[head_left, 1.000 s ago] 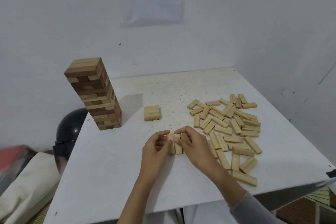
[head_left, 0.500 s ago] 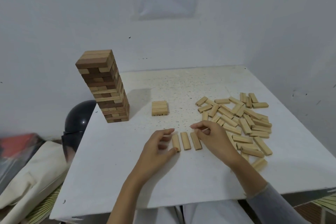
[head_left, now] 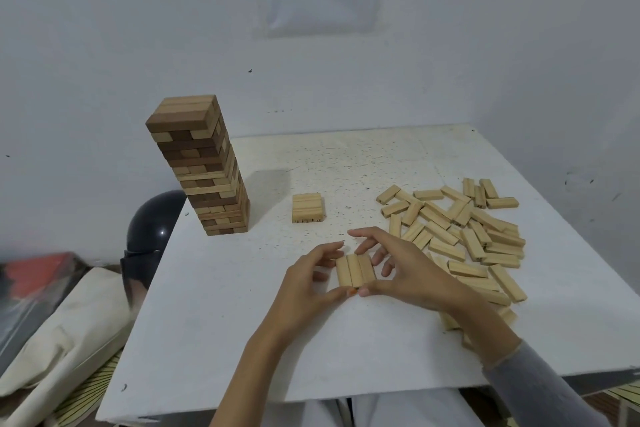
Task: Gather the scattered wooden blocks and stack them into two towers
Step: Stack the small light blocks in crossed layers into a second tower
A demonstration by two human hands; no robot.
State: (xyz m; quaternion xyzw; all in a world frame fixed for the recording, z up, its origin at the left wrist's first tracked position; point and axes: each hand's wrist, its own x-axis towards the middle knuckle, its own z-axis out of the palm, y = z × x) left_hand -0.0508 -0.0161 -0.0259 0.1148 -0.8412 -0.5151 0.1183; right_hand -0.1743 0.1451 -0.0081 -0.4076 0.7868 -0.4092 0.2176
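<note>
Three blocks [head_left: 355,270] lie flush, side by side, on the table [head_left: 242,322] between a person's two hands. The left hand [head_left: 304,282] cups their left edge, thumb at the near ends and fingers curled over the far ends. The right hand [head_left: 405,270] holds the other edge, its thumb meeting the left thumb at the near ends and its fingers loosely spread around the far right corner. Half a second earlier the same three blocks lay slightly apart with gaps between them and the hands stood wider, one at each flank; they have since closed in and pushed the blocks together. A loose pile [head_left: 467,236] spreads just right of the right hand. A low stack [head_left: 308,207] sits beyond the hands, and a tall tower [head_left: 204,166] stands beyond and left of the left hand.
</note>
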